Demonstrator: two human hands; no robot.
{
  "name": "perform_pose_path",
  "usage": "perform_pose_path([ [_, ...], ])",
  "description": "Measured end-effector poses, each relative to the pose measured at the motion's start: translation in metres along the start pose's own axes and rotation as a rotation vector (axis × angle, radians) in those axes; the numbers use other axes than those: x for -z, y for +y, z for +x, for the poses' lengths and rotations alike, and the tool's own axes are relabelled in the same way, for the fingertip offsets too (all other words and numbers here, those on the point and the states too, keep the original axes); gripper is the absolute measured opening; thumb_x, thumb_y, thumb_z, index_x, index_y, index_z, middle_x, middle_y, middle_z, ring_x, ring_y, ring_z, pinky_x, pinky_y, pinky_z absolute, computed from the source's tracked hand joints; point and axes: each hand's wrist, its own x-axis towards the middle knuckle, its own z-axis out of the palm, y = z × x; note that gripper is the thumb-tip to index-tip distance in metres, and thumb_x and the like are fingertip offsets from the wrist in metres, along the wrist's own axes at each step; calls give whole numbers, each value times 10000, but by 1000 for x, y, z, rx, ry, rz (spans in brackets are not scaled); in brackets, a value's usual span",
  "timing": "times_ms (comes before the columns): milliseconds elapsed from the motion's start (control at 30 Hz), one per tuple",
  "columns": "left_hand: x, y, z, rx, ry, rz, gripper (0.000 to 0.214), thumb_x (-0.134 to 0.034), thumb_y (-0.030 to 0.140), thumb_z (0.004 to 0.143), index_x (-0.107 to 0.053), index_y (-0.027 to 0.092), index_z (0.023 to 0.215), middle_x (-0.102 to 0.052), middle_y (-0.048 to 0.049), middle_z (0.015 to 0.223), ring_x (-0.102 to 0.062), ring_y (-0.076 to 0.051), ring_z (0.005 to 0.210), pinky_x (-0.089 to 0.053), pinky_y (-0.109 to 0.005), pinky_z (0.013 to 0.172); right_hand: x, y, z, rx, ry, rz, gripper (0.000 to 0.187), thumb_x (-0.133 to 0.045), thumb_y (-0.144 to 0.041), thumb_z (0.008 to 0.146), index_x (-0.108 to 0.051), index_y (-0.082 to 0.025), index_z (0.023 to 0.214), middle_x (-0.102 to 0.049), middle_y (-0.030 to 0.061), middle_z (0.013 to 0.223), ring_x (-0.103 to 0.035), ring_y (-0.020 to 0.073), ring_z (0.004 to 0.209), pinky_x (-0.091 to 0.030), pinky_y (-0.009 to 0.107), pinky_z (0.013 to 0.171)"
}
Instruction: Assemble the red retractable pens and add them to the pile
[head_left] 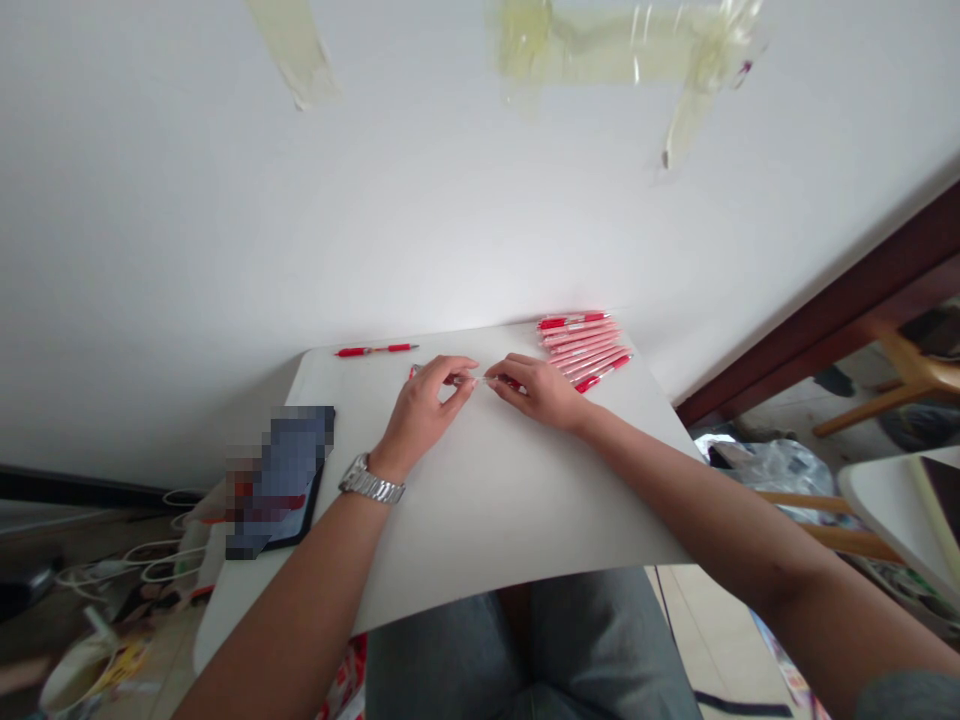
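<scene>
Both hands meet above the table, their fingertips close together around a thin, clear pen part (pixel 482 379) that bridges the small gap between them. My left hand (pixel 429 405), with a silver watch on its wrist, pinches one end. A bit of red and clear material (pixel 413 371) shows behind its knuckles; I cannot tell if it is held or lying there. In my right hand (pixel 541 390) the fingers close on the other end, where a red pen piece (pixel 513 383) shows beneath them. Right beside that hand lies a row of red pens (pixel 583 340).
A single red pen (pixel 377 350) lies at the back left of the white table (pixel 517 510). On the table's left edge rests a blurred-out dark flat object (pixel 289 480). The wall (pixel 420 200) stands directly behind. Cables (pixel 142 560) and a bin (pixel 79 675) are at lower left.
</scene>
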Motion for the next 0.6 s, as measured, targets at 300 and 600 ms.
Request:
perform_pose_path([
  [300, 1, 0, 1, -9, -41, 14, 102, -678, 249, 1019, -711, 233, 1115, -735, -25, 1048, -691, -172, 927, -584, -327, 893, 0, 1, -2, 13, 18, 5, 212, -577, -332, 1088, -706, -196, 1188, -700, 65, 1036, -656, 140, 772, -473, 265, 708],
  [600, 1, 1, 1, 13, -62, 53, 113, -621, 282, 1047, -700, 236, 1113, -743, -34, 1057, -701, -187, 933, -587, -349, 917, 0, 2, -2, -23, 5, 22, 175, -605, -303, 1054, -682, -213, 1183, -741, 70, 1091, -684, 152, 810, -490, 264, 718],
])
